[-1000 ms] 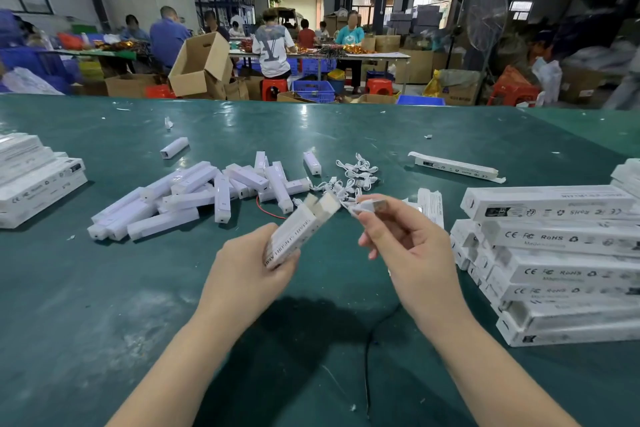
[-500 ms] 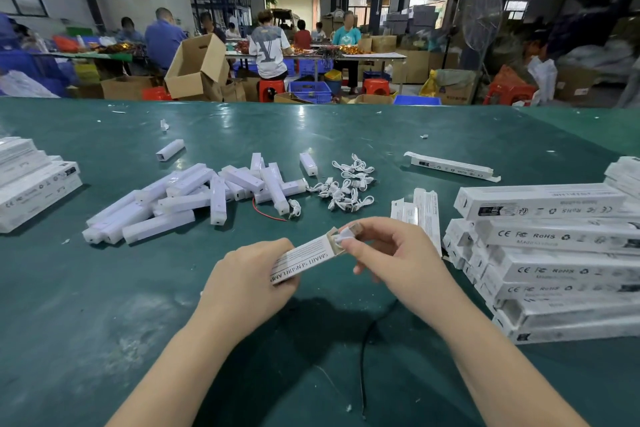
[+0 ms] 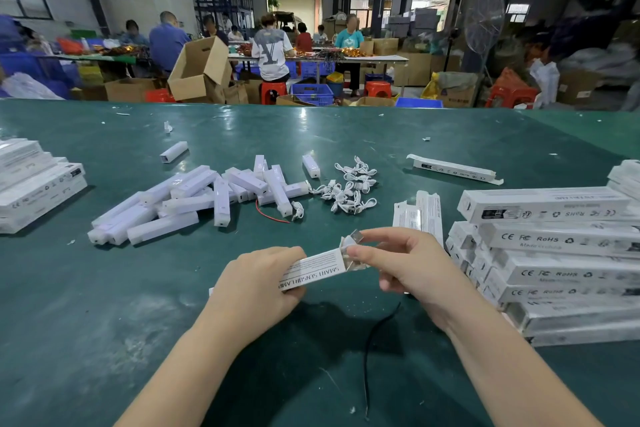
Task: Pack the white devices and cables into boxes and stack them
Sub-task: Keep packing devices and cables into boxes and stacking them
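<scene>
- Big workshop bkgd: other people at far tables, cardboard boxes [image 3: 201, 69], blue crates [image 3: 313, 94], red stools [image 3: 273, 90], standing fan [image 3: 483, 17] on the right.
- Green worktop [image 3: 104, 305] fills the fwd view, w/ small white scraps scattered on it.
- Left hand [image 3: 256, 282] is wrapped round a long white box [image 3: 313, 269], printed "SMART SENSOR LAMP", held just above the worktop at centre, tilted up toward the right.
- Right hand [image 3: 408, 265] pinches the open end flap [image 3: 356, 237] of that box w/ thumb and fingertips; flap sticks up, not tucked in.
- Can't tell what's inside the box.
- Pile of white devices [image 3: 194, 201] lies loose on the worktop, left of centre, beyond the hands; one device [image 3: 174, 151] sits apart, further back.
- Cluster of coiled white cables [image 3: 349, 189] just right of the device pile.
- Thin red wire [image 3: 270, 215] lies by the near edge of the pile.
- Stack of packed boxes [image 3: 561, 260] on the right, several layers, CE/FC/RoHS marks facing up.
- Another stack of boxes [image 3: 34, 184] at the far left edge.
- Flat unfolded boxes [image 3: 420, 213] lie between the right hand and the right stack.
- One single long box [image 3: 453, 168] lies alone further back right.
- Black cord [image 3: 372, 350] runs on the worktop btwn the forearms.
</scene>
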